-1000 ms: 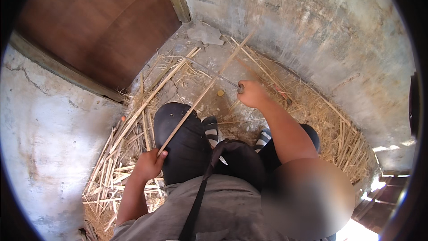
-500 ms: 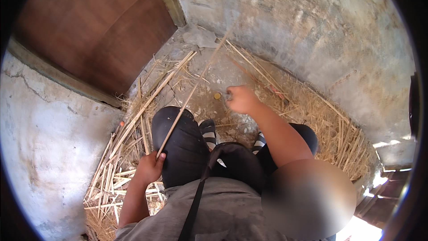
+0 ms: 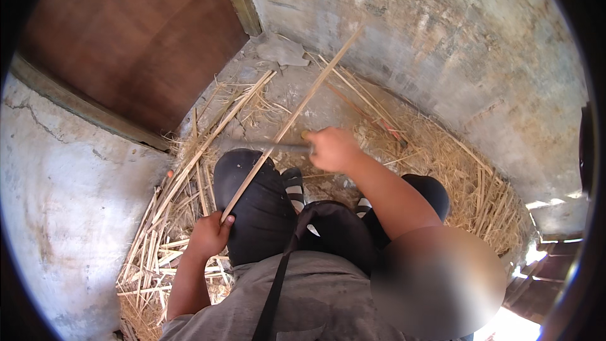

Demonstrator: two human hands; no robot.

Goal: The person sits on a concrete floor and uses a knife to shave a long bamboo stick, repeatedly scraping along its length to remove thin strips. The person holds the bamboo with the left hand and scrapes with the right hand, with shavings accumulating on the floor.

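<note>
My left hand point(image 3: 212, 235) is closed around the near end of a long, pale bamboo strip point(image 3: 310, 93). The strip slants up to the right across my left knee point(image 3: 243, 173), toward the far wall. My right hand point(image 3: 334, 149) makes a fist on a knife point(image 3: 291, 148). Its long, dark blade is smeared by motion and points left, meeting the strip just beyond my knee; whether it lies over or under the strip I cannot tell. The handle is hidden in my fingers. A small yellow round thing point(image 3: 305, 134) shows beside my right thumb.
Split strips point(image 3: 170, 205) are heaped along the left wall. Shavings and more strips point(image 3: 480, 192) cover the floor at right. A brown door panel point(image 3: 139, 44) stands at the far left, a stained wall point(image 3: 429, 44) at the far right. A reddish stick point(image 3: 353, 102) lies ahead.
My right hand has moved slightly left and nearer, and the knife blade now shows across the strip. The strip's far end has swung right. My left hand stays almost in place.
</note>
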